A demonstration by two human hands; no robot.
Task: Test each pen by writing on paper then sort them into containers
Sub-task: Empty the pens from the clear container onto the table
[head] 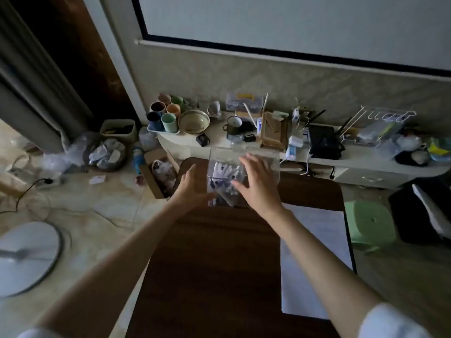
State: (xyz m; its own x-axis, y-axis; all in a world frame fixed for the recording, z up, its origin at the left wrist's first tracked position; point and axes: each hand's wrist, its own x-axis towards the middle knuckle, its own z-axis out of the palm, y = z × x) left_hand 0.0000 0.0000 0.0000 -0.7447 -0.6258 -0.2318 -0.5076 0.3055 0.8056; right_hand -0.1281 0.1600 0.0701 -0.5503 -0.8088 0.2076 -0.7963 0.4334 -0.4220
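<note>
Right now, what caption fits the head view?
Left hand and right hand reach for a clear box of pens on table.

A clear plastic container (227, 154) stands at the far end of a dark wooden desk (219, 252), holding a jumble of white pens (223, 170) with dark caps. The left hand (190, 191) lies flat against the container's left wall, thumb raised. The right hand (258, 184) covers its front right side, with the fingers (240, 186) spread and straight. A white sheet of paper (314, 252) lies on the desk, nearer than the container and to its right. Beyond the container is a low white cabinet (353, 159) carrying coloured cups (162, 117), a bowl (193, 121) and a mug (233, 125). Left of the container an open cardboard box (156, 172) sits on the floor; to its right is a green stool (368, 223).
</note>
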